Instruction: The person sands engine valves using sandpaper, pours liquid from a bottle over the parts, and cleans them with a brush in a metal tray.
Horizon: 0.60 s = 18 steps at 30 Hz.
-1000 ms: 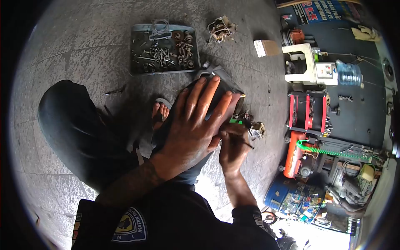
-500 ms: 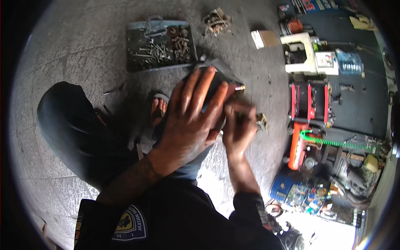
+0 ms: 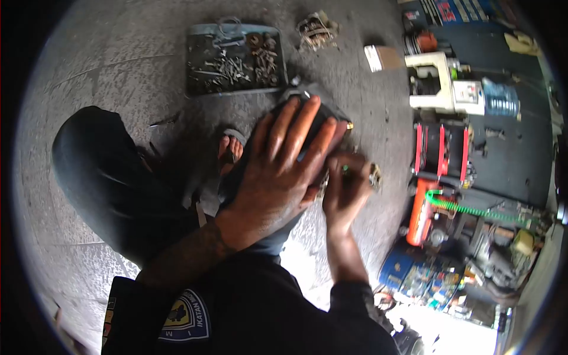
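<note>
While a tray (image 3: 198, 52) of bolts (image 3: 232, 70) and a greasy lump (image 3: 318, 32) sit on the floor (image 3: 130, 77) ahead, the left hand (image 3: 266, 180) lies flat, fingers a bit spread, on a dark thing (image 3: 312, 135), hiding much of it. Close by, the right hand (image 3: 348, 186) curls (too blurry to tell what it grips) by a dirty metal part (image 3: 375, 177).

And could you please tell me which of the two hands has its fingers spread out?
The left hand: its fingers are extended and fanned, whereas the right hand, farther right in the view, looks curled, though it is blurred.
</note>
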Each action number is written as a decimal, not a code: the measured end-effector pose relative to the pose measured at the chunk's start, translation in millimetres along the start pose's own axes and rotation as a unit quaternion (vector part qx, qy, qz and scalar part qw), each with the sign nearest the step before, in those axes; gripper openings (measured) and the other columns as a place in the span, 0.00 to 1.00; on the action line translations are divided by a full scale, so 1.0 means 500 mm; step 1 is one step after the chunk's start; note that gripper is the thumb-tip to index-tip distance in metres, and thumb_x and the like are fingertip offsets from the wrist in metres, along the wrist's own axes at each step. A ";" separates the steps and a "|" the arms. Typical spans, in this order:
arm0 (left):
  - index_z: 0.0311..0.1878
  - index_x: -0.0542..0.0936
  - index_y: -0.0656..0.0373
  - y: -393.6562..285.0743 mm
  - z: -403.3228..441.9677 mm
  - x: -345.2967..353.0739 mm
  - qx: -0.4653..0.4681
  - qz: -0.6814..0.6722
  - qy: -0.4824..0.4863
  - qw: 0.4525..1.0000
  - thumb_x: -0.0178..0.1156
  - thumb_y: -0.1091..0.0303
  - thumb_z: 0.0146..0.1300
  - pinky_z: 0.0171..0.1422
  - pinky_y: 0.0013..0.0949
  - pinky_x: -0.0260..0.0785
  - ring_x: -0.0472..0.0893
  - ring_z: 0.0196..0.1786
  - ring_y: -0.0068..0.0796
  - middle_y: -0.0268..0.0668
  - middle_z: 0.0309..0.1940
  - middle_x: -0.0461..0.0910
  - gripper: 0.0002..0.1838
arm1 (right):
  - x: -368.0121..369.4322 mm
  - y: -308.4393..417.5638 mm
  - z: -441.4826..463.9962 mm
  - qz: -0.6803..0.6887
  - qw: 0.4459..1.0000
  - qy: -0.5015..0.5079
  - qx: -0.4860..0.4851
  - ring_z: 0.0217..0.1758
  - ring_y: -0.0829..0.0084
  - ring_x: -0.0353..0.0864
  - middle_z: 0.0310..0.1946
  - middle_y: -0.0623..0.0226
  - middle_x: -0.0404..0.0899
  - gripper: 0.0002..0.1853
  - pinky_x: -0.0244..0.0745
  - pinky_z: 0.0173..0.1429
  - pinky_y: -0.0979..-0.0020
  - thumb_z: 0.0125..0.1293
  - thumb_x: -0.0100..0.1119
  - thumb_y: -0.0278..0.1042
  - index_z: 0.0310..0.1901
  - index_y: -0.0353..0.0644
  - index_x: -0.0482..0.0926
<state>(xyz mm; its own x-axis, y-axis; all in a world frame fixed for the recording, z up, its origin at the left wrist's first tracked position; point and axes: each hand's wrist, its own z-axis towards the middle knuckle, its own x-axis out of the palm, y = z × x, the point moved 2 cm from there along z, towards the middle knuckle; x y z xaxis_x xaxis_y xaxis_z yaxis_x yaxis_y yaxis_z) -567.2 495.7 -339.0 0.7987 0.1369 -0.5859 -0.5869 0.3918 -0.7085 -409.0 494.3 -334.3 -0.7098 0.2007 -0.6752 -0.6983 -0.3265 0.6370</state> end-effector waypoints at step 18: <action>0.72 0.62 0.52 0.006 0.001 -0.003 -0.013 -0.017 0.011 1.000 0.77 0.61 0.33 0.75 0.54 0.49 0.55 0.74 0.53 0.51 0.74 0.52 0.57 | 0.006 -0.023 -0.026 -0.006 0.999 -0.020 -0.043 0.36 0.69 0.82 0.36 0.58 0.81 0.04 0.77 0.41 0.72 0.63 0.63 0.22 0.36 0.35 0.78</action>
<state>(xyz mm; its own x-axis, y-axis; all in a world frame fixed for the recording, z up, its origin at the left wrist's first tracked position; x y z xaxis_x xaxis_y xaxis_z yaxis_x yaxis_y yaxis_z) -570.0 496.9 -340.0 0.8151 0.1044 -0.5699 -0.5634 0.3724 -0.7375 -401.9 486.7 -348.5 -0.7052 0.2424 -0.6663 -0.6980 -0.4020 0.5926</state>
